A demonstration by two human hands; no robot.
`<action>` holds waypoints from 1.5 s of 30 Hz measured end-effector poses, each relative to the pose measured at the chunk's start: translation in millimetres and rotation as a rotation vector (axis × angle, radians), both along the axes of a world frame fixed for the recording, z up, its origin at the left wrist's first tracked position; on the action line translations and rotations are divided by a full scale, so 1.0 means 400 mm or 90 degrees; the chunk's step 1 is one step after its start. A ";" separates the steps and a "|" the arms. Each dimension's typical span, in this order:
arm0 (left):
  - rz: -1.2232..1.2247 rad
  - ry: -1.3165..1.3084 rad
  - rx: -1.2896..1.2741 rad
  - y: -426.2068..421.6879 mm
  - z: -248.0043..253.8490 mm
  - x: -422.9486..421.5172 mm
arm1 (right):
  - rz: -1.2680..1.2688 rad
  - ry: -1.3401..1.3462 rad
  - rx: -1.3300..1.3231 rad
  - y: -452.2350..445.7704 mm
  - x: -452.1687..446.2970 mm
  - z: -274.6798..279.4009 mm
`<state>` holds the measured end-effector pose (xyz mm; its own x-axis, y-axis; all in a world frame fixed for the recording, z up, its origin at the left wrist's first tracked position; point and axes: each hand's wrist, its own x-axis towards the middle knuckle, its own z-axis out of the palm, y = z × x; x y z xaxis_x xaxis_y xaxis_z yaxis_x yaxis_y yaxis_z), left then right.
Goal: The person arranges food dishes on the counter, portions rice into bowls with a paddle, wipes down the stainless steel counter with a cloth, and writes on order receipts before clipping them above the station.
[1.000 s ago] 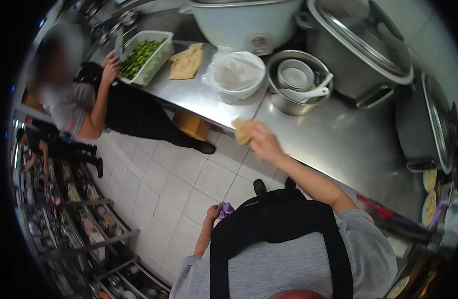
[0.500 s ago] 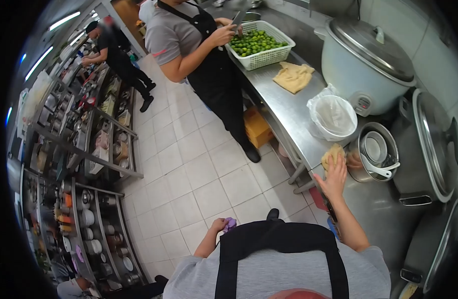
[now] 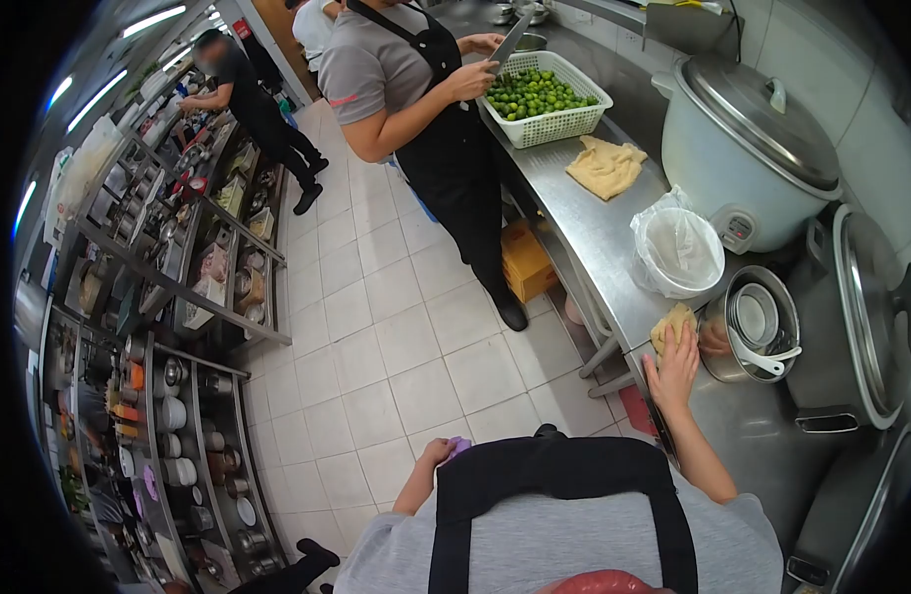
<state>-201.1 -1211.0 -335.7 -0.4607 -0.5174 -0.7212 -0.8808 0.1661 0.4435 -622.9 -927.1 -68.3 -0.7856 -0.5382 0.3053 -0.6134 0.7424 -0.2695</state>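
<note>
My right hand (image 3: 675, 368) presses its fingers over a folded yellow cloth (image 3: 671, 325) at the edge of the steel counter (image 3: 599, 252). Beside it stands a metal pot (image 3: 718, 368) with smaller metal bowls (image 3: 754, 315) and a white ladle (image 3: 760, 362) inside. Just beyond is a bin (image 3: 679, 254) lined with a clear plastic bag. Low by my apron, my left hand (image 3: 434, 455) is closed on a crumpled purple cloth (image 3: 459, 446), partly hidden by the apron.
A co-worker (image 3: 431, 109) holds a knife (image 3: 513, 42) beside a white basket of small green limes (image 3: 540, 97). Another yellow cloth (image 3: 606, 166) and a large rice cooker (image 3: 753, 148) are on the counter. Shelves of pots (image 3: 178, 436) line the left; another person (image 3: 248, 109) stands farther off.
My right hand and the yellow cloth have shifted slightly along the counter edge toward me. The view has turned a little, and the purple cloth shows less.
</note>
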 end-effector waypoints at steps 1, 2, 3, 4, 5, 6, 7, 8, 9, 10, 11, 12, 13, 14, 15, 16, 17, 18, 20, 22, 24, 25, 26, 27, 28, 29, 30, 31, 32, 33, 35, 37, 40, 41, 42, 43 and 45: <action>0.009 0.014 0.008 -0.001 0.020 -0.017 | 0.000 -0.001 -0.002 -0.001 0.000 0.000; 0.018 0.028 0.015 -0.003 0.037 -0.034 | 0.000 -0.002 -0.002 -0.002 0.000 0.001; 0.020 0.019 0.019 -0.004 0.050 -0.052 | 0.000 -0.003 -0.002 0.000 0.004 0.003; 0.022 0.011 0.020 -0.005 0.059 -0.069 | -0.001 -0.003 -0.005 -0.002 0.002 0.006; 0.015 0.010 0.015 0.001 0.071 -0.075 | -0.002 -0.003 -0.003 0.000 0.004 0.006; 0.008 0.012 0.006 -0.002 0.075 -0.087 | -0.003 -0.001 -0.005 -0.002 0.000 0.006; 0.004 0.012 -0.001 -0.002 0.079 -0.089 | -0.002 -0.002 -0.005 -0.002 0.001 0.005; 0.012 0.027 0.005 0.000 0.084 -0.090 | -0.002 -0.004 -0.005 -0.004 0.000 0.004; 0.009 0.029 0.019 -0.006 0.083 -0.094 | -0.002 -0.003 -0.005 -0.007 -0.005 0.005; 0.006 0.026 0.036 -0.005 0.072 -0.083 | -0.002 -0.008 -0.001 -0.001 -0.002 0.003; 0.003 0.024 0.053 -0.004 0.062 -0.074 | -0.002 -0.008 -0.001 -0.001 -0.003 0.002; -0.004 0.021 0.065 -0.001 0.063 -0.070 | -0.002 -0.009 0.000 0.000 -0.004 0.002; -0.008 0.015 0.069 -0.003 0.063 -0.068 | -0.002 -0.009 0.000 0.000 -0.005 0.002; -0.012 0.008 0.066 -0.007 0.065 -0.069 | -0.001 -0.010 -0.002 -0.003 -0.010 0.004; -0.017 -0.002 0.060 -0.004 0.073 -0.070 | -0.001 -0.014 0.000 0.000 -0.007 0.004; -0.020 -0.011 0.048 -0.004 0.082 -0.073 | -0.001 -0.018 0.000 0.001 -0.006 0.004; -0.022 -0.019 0.034 -0.001 0.090 -0.075 | -0.001 -0.022 -0.001 0.002 -0.008 0.005; -0.024 -0.027 0.020 0.002 0.100 -0.076 | -0.001 -0.026 -0.002 0.002 -0.008 0.004; -0.031 -0.046 -0.012 0.008 0.132 -0.087 | 0.000 -0.030 -0.005 0.002 -0.009 0.005; -0.032 -0.057 -0.036 0.017 0.170 -0.106 | 0.001 -0.028 -0.007 0.001 -0.011 0.007; -0.026 -0.058 -0.042 0.016 0.167 -0.107 | 0.003 -0.029 -0.009 0.002 -0.011 0.009; -0.023 -0.053 -0.038 0.014 0.157 -0.106 | 0.004 -0.028 -0.010 0.001 -0.013 0.008; -0.020 -0.048 -0.032 0.014 0.147 -0.104 | 0.006 -0.031 -0.008 0.000 -0.015 0.006; -0.019 -0.047 -0.032 0.014 0.141 -0.100 | 0.006 -0.035 -0.006 0.000 -0.017 0.004; -0.020 -0.045 -0.031 0.015 0.134 -0.097 | 0.003 -0.038 -0.003 0.002 -0.018 0.005; -0.023 -0.041 -0.031 0.012 0.127 -0.102 | 0.004 -0.042 -0.006 0.001 -0.020 0.007; -0.037 -0.054 -0.025 0.013 0.117 -0.104 | 0.003 -0.047 -0.007 0.002 -0.017 0.010; -0.051 -0.064 -0.022 0.007 0.108 -0.110 | 0.003 -0.050 -0.009 0.000 -0.017 0.013; -0.065 -0.074 -0.019 0.003 0.099 -0.116 | 0.004 -0.048 -0.014 -0.002 -0.020 0.015; -0.077 -0.067 -0.010 0.006 0.101 -0.120 | 0.006 -0.049 -0.017 -0.001 -0.019 0.013; -0.102 -0.052 0.011 0.007 0.096 -0.141 | 0.002 -0.048 -0.023 0.001 -0.017 0.013; -0.192 -0.066 0.014 0.007 0.079 -0.181 | -0.001 -0.045 -0.028 -0.001 -0.013 0.016; -0.305 -0.035 -0.005 0.022 0.041 -0.232 | 0.018 0.001 -0.068 0.010 -0.023 -0.011; -0.351 -0.031 -0.024 0.023 0.027 -0.255 | 0.036 -0.018 -0.074 0.022 -0.015 -0.013; -0.333 -0.023 0.002 0.031 0.049 -0.280 | 0.054 -0.034 -0.081 0.033 -0.008 -0.009; -0.330 -0.021 -0.016 0.042 0.063 -0.305 | 0.071 -0.047 -0.090 0.049 0.001 -0.002; -0.323 0.056 -0.052 0.064 0.088 -0.333 | 0.098 -0.057 -0.103 0.120 0.060 0.014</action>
